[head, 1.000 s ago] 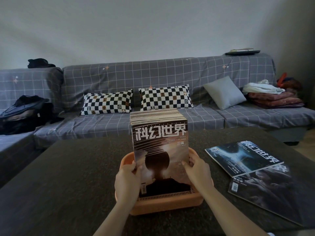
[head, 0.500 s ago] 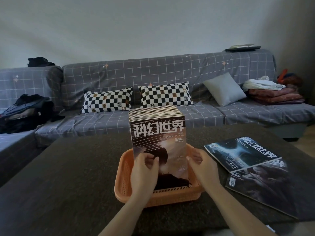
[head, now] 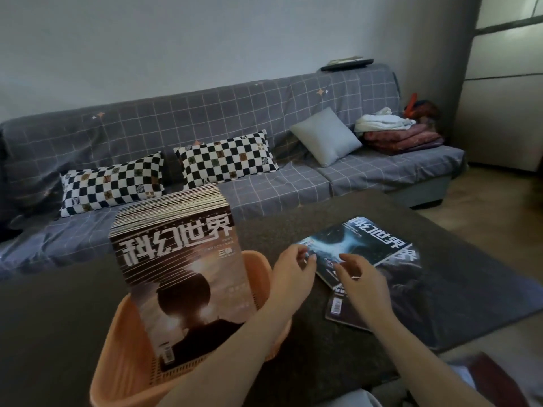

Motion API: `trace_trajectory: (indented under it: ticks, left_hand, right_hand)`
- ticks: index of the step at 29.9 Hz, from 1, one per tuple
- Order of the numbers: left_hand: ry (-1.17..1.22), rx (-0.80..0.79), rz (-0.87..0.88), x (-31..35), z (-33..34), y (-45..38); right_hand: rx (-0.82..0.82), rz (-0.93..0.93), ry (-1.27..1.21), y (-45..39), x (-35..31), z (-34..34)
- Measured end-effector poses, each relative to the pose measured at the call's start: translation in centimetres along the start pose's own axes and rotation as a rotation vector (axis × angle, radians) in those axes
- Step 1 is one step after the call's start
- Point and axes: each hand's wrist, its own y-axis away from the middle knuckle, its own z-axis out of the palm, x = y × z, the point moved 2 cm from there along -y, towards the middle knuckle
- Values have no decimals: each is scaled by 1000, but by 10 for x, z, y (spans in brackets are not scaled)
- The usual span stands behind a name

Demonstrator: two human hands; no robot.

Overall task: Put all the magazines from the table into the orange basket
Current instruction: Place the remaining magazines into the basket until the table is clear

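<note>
Both hands have left the upright stack [head: 179, 277] in the orange basket [head: 123, 365] and reached right-centre: left hand [head: 293, 270] and right hand [head: 363, 284], grips empty with fingers loosely curled, hover over the top magazine [head: 357, 245]; thin, floppy, glossy, best pinched at its near edge.

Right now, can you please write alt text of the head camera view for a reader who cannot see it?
Both hands, left and right, reach with empty fingers for the top magazine of two lying on a dark table. Beside them, an orange basket holds an upright stack of magazines; a grey sofa stands behind.

Dim, bluish indoor light from the upper right; soft motion blur, wide-angle bending at edges.
</note>
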Motion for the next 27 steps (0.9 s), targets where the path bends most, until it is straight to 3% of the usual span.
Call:
trace_trajectory:
  ticks: [4, 10, 15, 22, 27]
  left_hand:
    - [-95, -79, -33, -2, 42, -49]
    - [-376, -298, -179, -28, 89, -122]
    - [-670, -474, -204, -48, 116, -160]
    - [-714, -326, -222, -43, 114, -170]
    - [-499, -382, -179, -23, 96, -148]
  right_hand:
    - [32, 84, 55, -23, 31, -3]
    - [65, 202, 369, -53, 66, 0]
    - [134, 174, 492, -55, 83, 10]
    - [140, 204, 516, -57, 89, 11]
    - [97, 297, 439, -49, 85, -4]
